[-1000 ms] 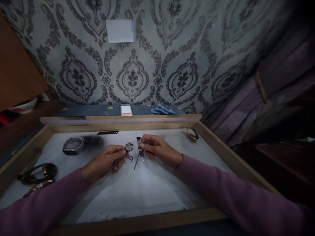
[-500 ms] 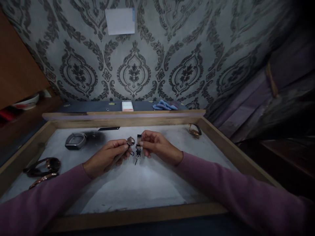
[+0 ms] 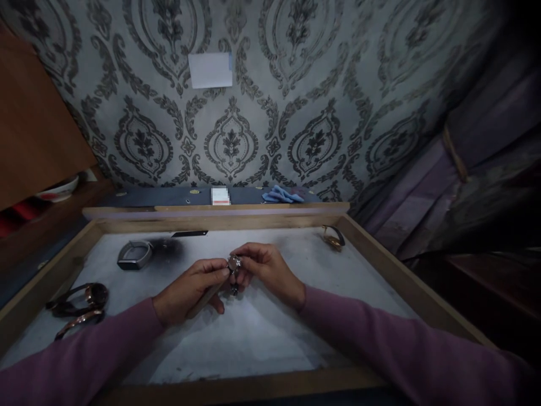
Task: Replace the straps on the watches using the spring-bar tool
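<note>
A small silver watch point(image 3: 234, 263) with a round case is between my two hands over the white-lined tray. My left hand point(image 3: 190, 288) pinches the case from the left with thumb and forefinger. Closed at the case's right side, my right hand point(image 3: 273, 275) has its fingertips around a dark watch strap point(image 3: 234, 290). The buckle end of that strap hangs below the case, and its upper part is hidden by the fingers. Whether strap and case are joined cannot be made out.
On the tray's left lie a grey-banded watch point(image 3: 135, 255) and two dark, rose-gold watches point(image 3: 96, 294). A black blade point(image 3: 190, 233) lies near the back, a gold watch point(image 3: 333, 239) at back right. The wooden rim point(image 3: 220, 224) surrounds them; a blue cloth point(image 3: 282, 194) sits behind it.
My hands have come together: the strap in my right hand, apart from the watch case before, is now against it. The view has tilted up slightly.
</note>
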A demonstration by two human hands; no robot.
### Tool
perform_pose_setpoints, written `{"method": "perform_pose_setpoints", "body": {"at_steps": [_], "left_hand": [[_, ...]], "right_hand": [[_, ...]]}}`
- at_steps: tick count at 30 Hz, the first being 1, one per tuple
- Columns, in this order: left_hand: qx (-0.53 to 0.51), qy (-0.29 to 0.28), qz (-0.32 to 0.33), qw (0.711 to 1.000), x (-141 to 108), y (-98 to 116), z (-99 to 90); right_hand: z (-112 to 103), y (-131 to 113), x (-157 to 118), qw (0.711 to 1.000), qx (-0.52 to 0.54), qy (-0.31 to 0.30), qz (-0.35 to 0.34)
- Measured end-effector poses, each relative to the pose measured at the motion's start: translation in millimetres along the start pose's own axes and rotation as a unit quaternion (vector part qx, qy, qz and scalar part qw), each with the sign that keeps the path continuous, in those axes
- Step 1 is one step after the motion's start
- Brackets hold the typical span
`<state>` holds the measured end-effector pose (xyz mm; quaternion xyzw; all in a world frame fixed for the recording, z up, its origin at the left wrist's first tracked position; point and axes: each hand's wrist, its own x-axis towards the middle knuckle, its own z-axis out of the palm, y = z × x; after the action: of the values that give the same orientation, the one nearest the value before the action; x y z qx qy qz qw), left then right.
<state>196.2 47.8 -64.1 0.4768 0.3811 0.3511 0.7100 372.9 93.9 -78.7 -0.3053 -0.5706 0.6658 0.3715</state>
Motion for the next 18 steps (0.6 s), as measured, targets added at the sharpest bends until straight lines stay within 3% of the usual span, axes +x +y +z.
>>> {"method": "perform_pose_setpoints", "body": {"at_steps": [6,11,18], "left_hand": [[-0.02,-0.023,0.028,0.999,5.0,-9.0,-3.0],[-0.033,-0.006,0.026,0.999,5.8,-4.9,-2.6],[-0.052,0.043,0.005,0.998,3.4,1.4,-10.1]], "right_hand": [[4.4,2.2,0.7,0.999,-0.034,0.014,0.013],[4.9,-2.7,0.9,0.998,-0.048,0.025,0.027],[1.9,-8.4,1.6,0.995,-0.072,0.072,-0.013]]}}
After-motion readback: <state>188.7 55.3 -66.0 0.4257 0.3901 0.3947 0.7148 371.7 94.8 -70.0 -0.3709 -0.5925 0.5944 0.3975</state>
